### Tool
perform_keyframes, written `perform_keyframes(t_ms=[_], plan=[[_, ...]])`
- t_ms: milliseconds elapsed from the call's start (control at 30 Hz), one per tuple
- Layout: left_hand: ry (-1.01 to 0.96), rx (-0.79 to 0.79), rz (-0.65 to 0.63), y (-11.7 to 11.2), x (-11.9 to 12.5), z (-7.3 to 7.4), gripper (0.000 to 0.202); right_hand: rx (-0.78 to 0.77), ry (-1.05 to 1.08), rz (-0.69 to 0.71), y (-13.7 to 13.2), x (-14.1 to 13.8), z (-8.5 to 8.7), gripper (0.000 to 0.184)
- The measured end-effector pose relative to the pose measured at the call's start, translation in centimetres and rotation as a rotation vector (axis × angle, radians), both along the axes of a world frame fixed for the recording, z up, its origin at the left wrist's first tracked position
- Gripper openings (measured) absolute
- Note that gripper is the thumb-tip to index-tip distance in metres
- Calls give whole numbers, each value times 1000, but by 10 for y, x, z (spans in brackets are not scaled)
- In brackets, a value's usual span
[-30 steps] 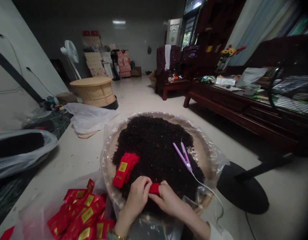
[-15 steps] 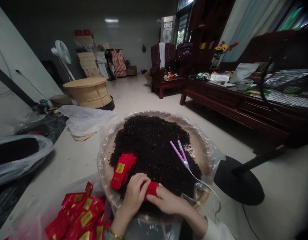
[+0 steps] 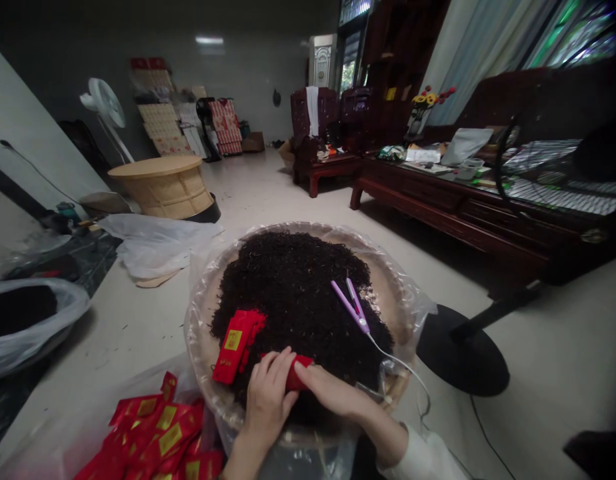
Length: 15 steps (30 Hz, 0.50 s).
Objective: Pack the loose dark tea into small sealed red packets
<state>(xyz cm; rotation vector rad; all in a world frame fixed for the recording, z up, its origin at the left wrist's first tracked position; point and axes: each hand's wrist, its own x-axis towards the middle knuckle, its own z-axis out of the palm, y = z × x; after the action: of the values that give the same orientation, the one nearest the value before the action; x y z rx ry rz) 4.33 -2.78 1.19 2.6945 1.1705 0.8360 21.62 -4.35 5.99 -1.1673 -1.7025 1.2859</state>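
Observation:
A red packet lies between my two hands at the near side of a round, plastic-lined basket. My left hand is wrapped over the packet's left part, fingers bent across it. From the right, my right hand grips its other end, with the fingertips partly hidden. Beneath both hands spreads a heap of dark, shredded dry leaves, like loose tea. Left of my hands, a stack of flat red packets with gold labels rests on the leaves. A purple flat iron lies with its jaws apart at the right.
A bag of red, gold-labelled packets stands at the lower left. The flat iron's white cord runs over the basket's right rim. A black fan base is on the floor to the right, near a dark wooden table.
My left fingers have straightened somewhat over the packet, and my right hand has shifted along its end, fingers more extended. The packet has tilted a little. The whole view has swung slightly right.

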Motion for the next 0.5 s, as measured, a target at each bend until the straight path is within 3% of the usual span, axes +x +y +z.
perform_keyframes(t_ms=[100,200,333,433,500], plan=[[-117,7,31,1,3,-2,69,-64,119,4,-6,3,5,70],[-214,-5,129,3,5,-1,65,37,196,-229,-12,14,2,61],[-295,-14,237,6,4,-2,55,273,-24,-553,-11,41,-20,35],[-337,-32,302,7,2,-4,50,413,-189,-599,-3,54,-36,25],[-360,-48,349,7,2,-4,47,476,-239,-545,1,51,-35,26]])
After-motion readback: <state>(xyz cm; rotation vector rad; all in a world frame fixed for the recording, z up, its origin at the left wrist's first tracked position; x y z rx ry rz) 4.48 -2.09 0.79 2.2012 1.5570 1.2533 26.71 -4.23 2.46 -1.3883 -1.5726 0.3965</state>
